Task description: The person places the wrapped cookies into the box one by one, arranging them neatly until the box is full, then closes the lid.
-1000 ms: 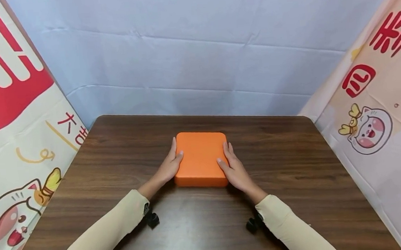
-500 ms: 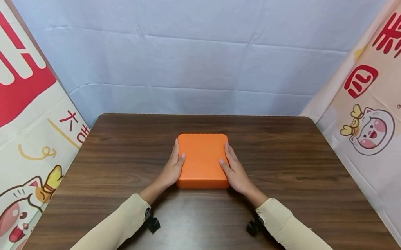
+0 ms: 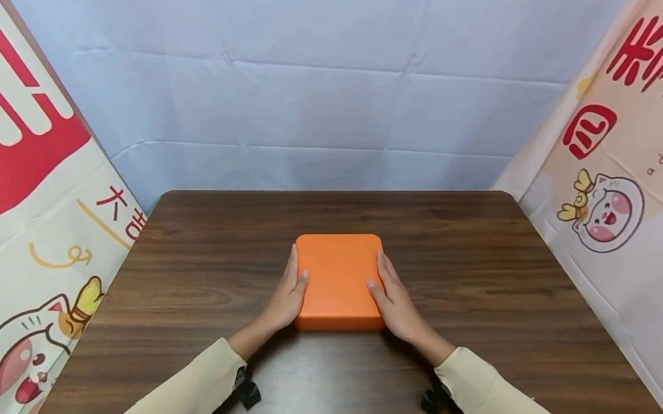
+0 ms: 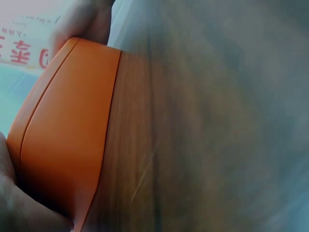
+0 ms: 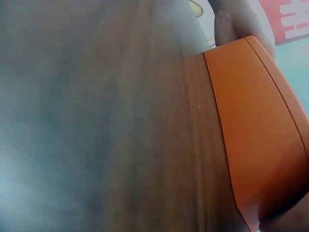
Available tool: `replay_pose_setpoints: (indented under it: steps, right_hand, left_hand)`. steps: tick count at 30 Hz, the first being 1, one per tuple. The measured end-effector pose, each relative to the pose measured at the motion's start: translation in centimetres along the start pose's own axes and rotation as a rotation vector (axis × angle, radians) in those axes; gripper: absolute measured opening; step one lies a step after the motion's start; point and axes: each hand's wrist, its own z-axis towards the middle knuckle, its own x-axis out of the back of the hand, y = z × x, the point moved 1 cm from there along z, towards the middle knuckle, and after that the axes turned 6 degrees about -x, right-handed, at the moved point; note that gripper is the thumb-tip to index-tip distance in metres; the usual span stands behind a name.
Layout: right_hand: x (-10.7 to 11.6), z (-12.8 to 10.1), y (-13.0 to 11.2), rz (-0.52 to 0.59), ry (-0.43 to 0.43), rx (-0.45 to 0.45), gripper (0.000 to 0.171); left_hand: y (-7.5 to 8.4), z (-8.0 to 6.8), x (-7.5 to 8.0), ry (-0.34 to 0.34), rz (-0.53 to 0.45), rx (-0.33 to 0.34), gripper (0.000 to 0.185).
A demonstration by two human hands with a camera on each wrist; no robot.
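Observation:
An orange box (image 3: 340, 278) with rounded corners stands flat on the wooden table. A thin seam runs round its side near the top, seen in the left wrist view on the box's side (image 4: 72, 121) and in the right wrist view (image 5: 256, 121). My left hand (image 3: 284, 296) grips the left side, thumb on the top edge and fingers along the wall. On the opposite side my right hand (image 3: 399, 302) holds it the same way. The fingertips are partly hidden behind the box.
The dark wood table (image 3: 211, 242) has rounded far corners. A pale cloth (image 3: 311, 91) hangs behind it, with printed cloths at the left (image 3: 31, 256) and right (image 3: 618, 210). Black wrist devices (image 3: 248, 393) sit below both sleeves.
The box has slid across the table toward me, with both hands moving along on its sides. Their hold looks the same.

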Motion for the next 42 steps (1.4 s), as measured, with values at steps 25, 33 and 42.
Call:
replay_pose_setpoints:
  steps: [25,33,42]
  right_hand:
    - [0.2,-1.3,-0.6,0.054,0.005,-0.015,0.068]
    - [0.4,-0.4,-0.4,0.047,-0.002,-0.037,0.068]
    - [1.8,0.3,-1.2,0.003,0.008,-0.097,0.057]
  left_hand:
    - [1.0,-1.2,-0.3,0.003,-0.033,0.008,0.066]
    - [0.8,-0.3,0.3,-0.019,-0.054,0.036,0.068]
    - [0.7,0.5,2.6,-0.011,0.029,0.102,0.069]
